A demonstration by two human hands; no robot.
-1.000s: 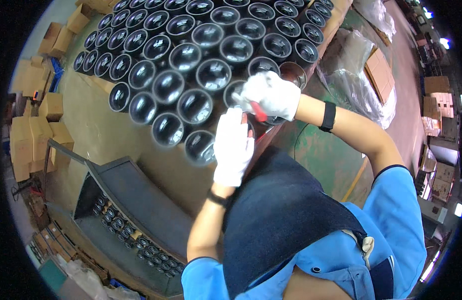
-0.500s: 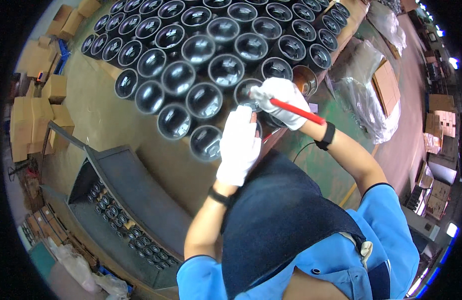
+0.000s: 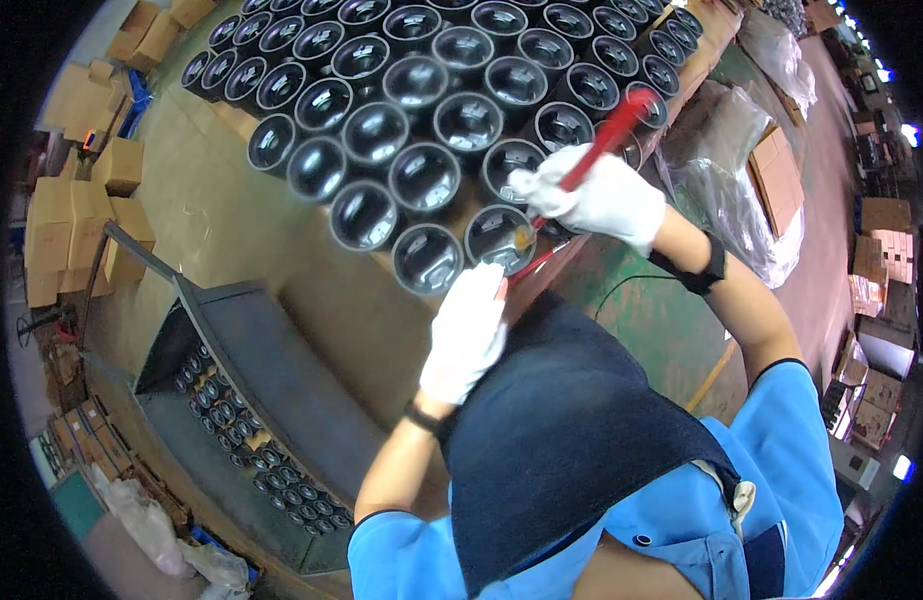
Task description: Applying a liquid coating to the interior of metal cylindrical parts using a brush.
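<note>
My right hand (image 3: 601,200), in a white glove, is closed around a red-handled brush (image 3: 615,132). The handle is blurred and slants up to the right; its yellowish tip reaches down into a glossy black cup-shaped part (image 3: 498,246) at the near edge of the group. My left hand (image 3: 465,335), also gloved in white, is at that part's near rim, fingers stretched out close together. Whether the fingertips press on the rim is hard to see. Beside the part, a thin red stick (image 3: 537,264) lies at the table's edge.
Rows of similar black parts (image 3: 418,80) cover the table ahead. A grey metal trough (image 3: 271,340) at left has small round parts (image 3: 221,412) next to it. Cardboard boxes (image 3: 118,168) stand far left; plastic-wrapped goods (image 3: 726,165) stand at right.
The brush handle has swung from pointing down right to up right, and the brush tip is now in the near part. My left hand has drawn back, uncovering that part. The view has shifted slightly.
</note>
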